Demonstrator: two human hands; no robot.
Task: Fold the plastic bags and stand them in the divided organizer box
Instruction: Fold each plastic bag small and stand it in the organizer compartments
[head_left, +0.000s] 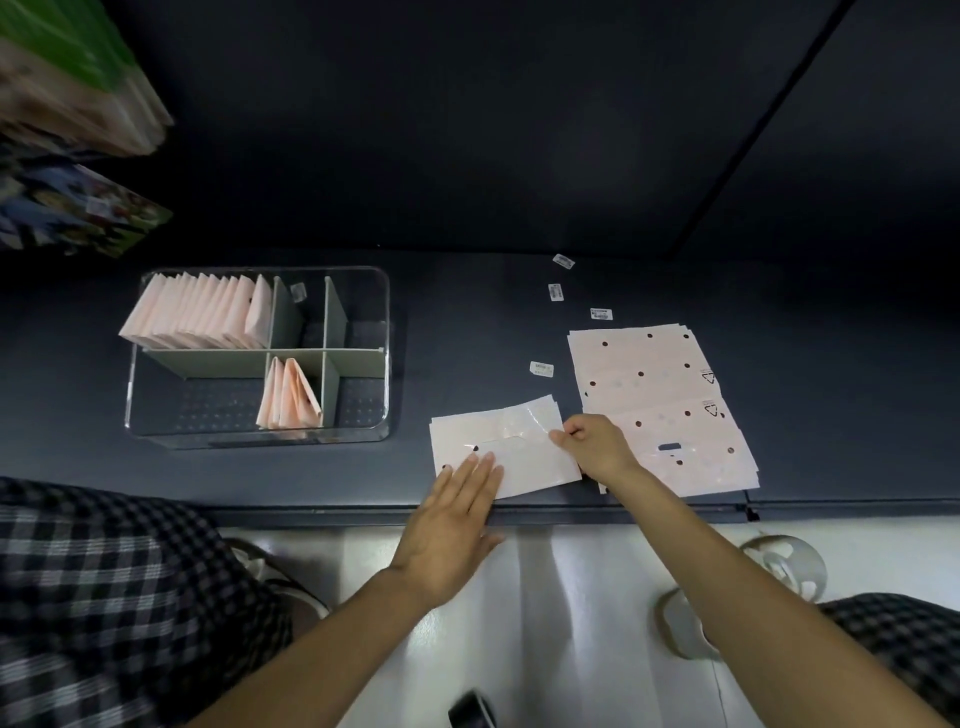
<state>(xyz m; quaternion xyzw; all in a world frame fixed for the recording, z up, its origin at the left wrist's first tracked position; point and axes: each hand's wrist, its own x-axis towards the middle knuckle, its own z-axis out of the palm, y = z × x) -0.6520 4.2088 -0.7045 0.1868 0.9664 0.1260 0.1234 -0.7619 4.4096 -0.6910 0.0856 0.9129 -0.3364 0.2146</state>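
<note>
A pale pink plastic bag (501, 447) lies partly folded near the front edge of the dark table (467, 322). The left hand (457, 525) presses it flat with straight fingers; the right hand (597, 447) pinches the bag's right edge. Just right of it sits a stack of flat bags (660, 400) — its lower corner close to the table's lip. The clear divided organizer box (260, 353) stands well apart to the left, folded bags (197, 312) upright in its back-left compartment — open tabletop between.

A dark counter (467, 291) meets a dark wall (467, 130); pale glossy floor (571, 597) lies below its near edge.
</note>
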